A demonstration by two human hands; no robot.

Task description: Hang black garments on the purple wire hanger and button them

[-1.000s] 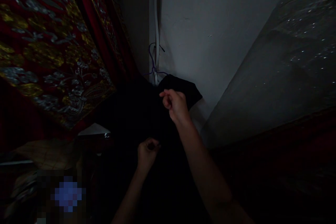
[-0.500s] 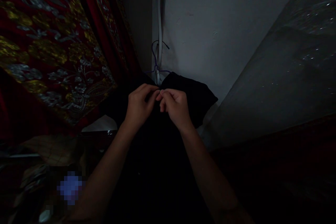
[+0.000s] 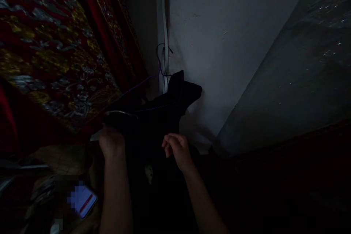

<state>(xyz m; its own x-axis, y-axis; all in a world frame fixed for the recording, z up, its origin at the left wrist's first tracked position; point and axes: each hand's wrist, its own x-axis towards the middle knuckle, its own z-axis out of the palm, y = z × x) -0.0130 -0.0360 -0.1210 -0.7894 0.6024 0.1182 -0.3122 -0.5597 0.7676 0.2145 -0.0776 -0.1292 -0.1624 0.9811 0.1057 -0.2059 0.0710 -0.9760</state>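
Note:
A black garment (image 3: 153, 124) hangs partly on a thin purple wire hanger (image 3: 159, 66), whose left arm shows bare while dark cloth covers its right end. My left hand (image 3: 111, 140) is by the left end of the hanger, against the dark cloth; its fingers are blurred and too dark to make out. My right hand (image 3: 177, 148) is closed in front of the garment, thumb and fingers pinched on the black cloth. Much of the garment's shape is lost in the dark.
Red cloth with gold and silver embroidery (image 3: 52, 51) hangs at the left. A pale cable (image 3: 165, 18) runs down the grey wall (image 3: 219, 44). Clear plastic sheeting (image 3: 296, 80) covers the right side. A lit phone (image 3: 87, 201) lies at lower left.
My hands have parted from the collar: the left moved left and down, the right moved down. The garment has come away from the hanger's left arm and its shoulder has shifted.

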